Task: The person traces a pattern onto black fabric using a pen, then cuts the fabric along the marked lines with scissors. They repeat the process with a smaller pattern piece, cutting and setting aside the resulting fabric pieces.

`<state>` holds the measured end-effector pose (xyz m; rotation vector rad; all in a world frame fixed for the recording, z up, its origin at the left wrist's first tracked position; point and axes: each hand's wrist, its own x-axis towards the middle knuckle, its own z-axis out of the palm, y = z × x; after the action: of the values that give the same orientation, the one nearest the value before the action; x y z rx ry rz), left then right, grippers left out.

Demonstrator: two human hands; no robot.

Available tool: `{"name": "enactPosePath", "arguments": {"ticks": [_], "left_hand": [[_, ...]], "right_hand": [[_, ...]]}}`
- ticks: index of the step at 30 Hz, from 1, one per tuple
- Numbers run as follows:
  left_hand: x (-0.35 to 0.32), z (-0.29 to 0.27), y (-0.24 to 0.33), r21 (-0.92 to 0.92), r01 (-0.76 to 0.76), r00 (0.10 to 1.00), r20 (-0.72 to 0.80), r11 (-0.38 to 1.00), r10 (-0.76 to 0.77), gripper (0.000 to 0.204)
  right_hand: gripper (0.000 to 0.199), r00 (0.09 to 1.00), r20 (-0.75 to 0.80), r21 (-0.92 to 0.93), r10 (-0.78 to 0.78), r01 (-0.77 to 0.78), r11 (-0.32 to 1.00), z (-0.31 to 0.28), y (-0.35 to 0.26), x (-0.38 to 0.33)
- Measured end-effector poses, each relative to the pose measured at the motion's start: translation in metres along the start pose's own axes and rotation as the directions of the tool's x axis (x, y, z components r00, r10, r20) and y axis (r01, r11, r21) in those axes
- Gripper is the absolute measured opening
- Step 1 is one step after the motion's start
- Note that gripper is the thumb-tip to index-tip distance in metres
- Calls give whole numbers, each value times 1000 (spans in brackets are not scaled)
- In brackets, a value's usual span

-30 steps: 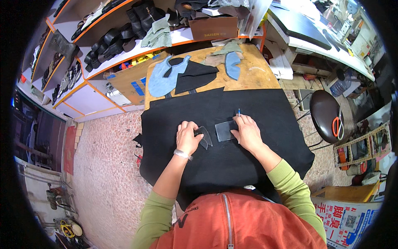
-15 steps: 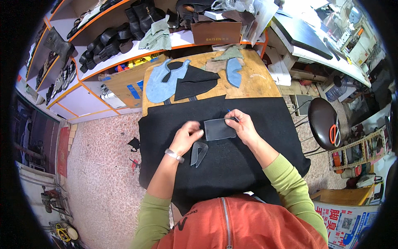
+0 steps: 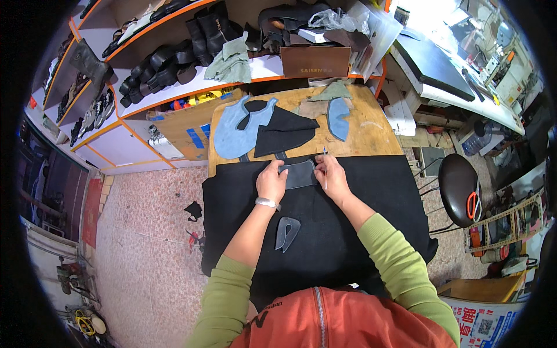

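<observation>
A dark grey rectangular piece (image 3: 300, 176) with rounded far corners lies on black cloth (image 3: 243, 200) by the cloth's far edge. My left hand (image 3: 271, 182) grips its left end, thumb on top and fingers curled at the edge. At the right end, my right hand (image 3: 333, 178) is closed around a slim pen (image 3: 325, 184), its fingertips touching the piece. The pen stands nearly upright between the fingers. Nearer to me, a smaller grey U-shaped piece (image 3: 287, 234) rests on the cloth, apart from both hands.
Beyond the cloth, blue cut pieces (image 3: 227, 136) and a black cut piece (image 3: 284, 133) lie on the wooden tabletop (image 3: 371, 136). Shelves (image 3: 200, 74) with shoes and boots stand behind. To the right is a dark stool (image 3: 455, 185) carrying orange-handled scissors (image 3: 474, 204).
The rectangular piece has moved farther off, toward the cloth's far edge. My left hand, apart from it before, now grips its left end. The pen has turned more upright. The view has shifted slightly.
</observation>
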<state>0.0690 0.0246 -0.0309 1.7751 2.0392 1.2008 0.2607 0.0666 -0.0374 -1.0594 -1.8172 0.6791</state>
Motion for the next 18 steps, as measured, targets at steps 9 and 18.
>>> {"name": "enactPosePath", "arguments": {"ticks": [9, 18], "left_hand": [[17, -5, 0, 247, -117, 992, -24, 962, 127, 21], [41, -21, -7, 197, -219, 969, 158, 956, 189, 11]], "right_hand": [[35, 999, 42, -108, 10, -6, 994, -1, -14, -3], [29, 999, 33, -102, -10, 13, 995, -1, -13, -1]]}}
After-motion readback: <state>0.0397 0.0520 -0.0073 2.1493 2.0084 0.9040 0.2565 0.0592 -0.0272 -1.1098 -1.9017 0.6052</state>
